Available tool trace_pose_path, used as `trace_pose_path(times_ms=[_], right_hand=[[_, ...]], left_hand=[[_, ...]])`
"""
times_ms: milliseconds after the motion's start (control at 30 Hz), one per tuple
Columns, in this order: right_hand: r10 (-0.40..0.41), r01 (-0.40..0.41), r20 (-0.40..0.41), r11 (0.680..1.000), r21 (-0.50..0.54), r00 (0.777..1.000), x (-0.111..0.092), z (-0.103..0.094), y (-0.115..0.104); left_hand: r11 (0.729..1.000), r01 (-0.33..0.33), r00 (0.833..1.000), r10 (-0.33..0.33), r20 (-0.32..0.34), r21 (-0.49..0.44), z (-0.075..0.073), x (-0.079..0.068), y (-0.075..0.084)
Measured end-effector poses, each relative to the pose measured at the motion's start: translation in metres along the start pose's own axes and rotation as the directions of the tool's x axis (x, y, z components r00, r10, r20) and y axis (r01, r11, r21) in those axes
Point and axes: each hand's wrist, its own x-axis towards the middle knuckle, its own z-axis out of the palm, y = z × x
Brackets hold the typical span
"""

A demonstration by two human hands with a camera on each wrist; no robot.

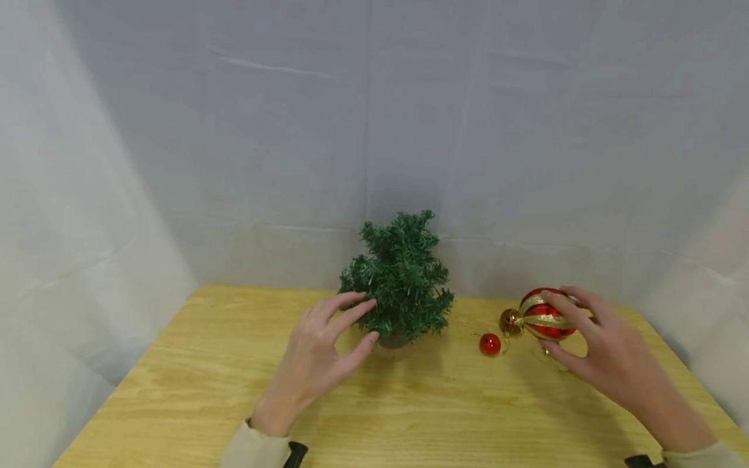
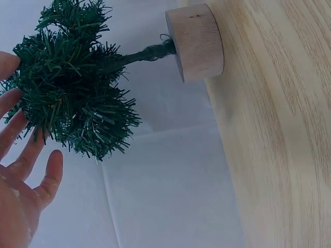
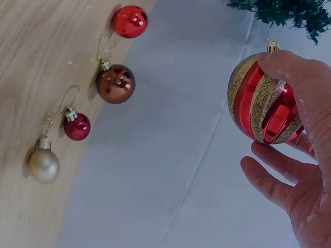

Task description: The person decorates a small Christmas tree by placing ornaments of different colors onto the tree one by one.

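A small artificial Christmas tree (image 1: 404,273) stands upright near the back of the table, on a round wooden base (image 2: 200,44). My left hand (image 1: 313,354) is at its left side, fingers spread and slightly bent, the tips right at the lower branches. Up at the right, my right hand (image 1: 617,354) grips a large red Christmas bauble (image 1: 537,313) with glittery gold stripes, thumb and fingers around it. In the right wrist view this bauble hangs clear of the tabletop, its gold cap uppermost.
Several smaller baubles lie on the table at the right: a bright red one (image 3: 130,21), a brown one (image 3: 116,85), a dark pink one (image 3: 77,127) and a pale gold one (image 3: 44,166). White cloth (image 1: 292,130) hangs behind the wooden table (image 1: 445,429).
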Motion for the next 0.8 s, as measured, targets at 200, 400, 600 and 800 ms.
trace_pose_path(times_ms=[200,400,600,800], right_hand=[[0.031,-0.031,-0.008,0.999,-0.017,0.999,0.002,-0.004,-0.024],[0.047,-0.048,-0.028,0.999,-0.026,0.999,0.003,-0.007,-0.042],[0.029,-0.029,-0.053,1.000,-0.009,0.998,0.008,-0.008,-0.056],[0.041,-0.042,-0.031,0.999,-0.021,0.999,0.012,-0.008,-0.070]], left_hand=[[0.998,-0.035,0.999,0.036,0.007,-0.048,0.000,0.001,-0.009],[0.994,-0.072,0.997,0.073,0.002,-0.081,0.001,0.003,-0.014],[0.992,-0.087,0.996,0.088,0.007,-0.089,0.002,0.003,-0.016],[0.991,-0.085,0.996,0.087,0.018,-0.102,0.001,0.002,-0.021]])
